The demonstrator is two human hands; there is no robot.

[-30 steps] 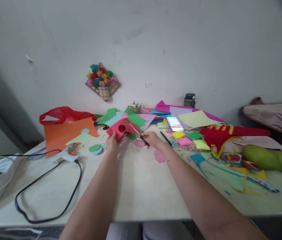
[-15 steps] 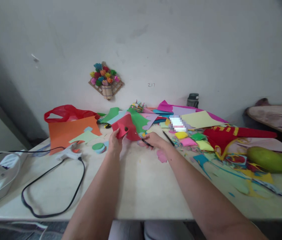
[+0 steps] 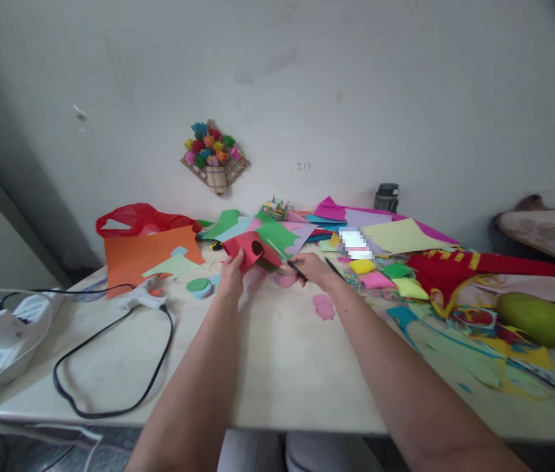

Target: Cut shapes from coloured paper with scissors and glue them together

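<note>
My left hand [image 3: 232, 272] pinches the left edge of a sheet of red paper [image 3: 243, 244] above the table. The sheet is bent, and a dark round hole shows near its middle. My right hand [image 3: 309, 267] is closed around the black handles of a pair of scissors [image 3: 297, 270]. One thin metal blade points up and left along the paper's right edge; the other blade is hidden. Below the scissors lie pink paper circles [image 3: 286, 280], and a scalloped pink paper piece [image 3: 324, 306] sits nearer on the table. Left of my left hand is a stack of green and blue paper circles [image 3: 200, 288].
At left are a white glue gun [image 3: 143, 298] with a looped black cord, a power strip [image 3: 9, 331] and orange paper [image 3: 144, 255]. Coloured sheets lie along the wall. To the right are small coloured packets [image 3: 376, 280], paper scraps and a green mango-like object [image 3: 527, 318].
The red paper has turned, so its hole shows larger. The scissors have shifted slightly right, and a blade now shows beside the paper. The whole view has moved slightly.
</note>
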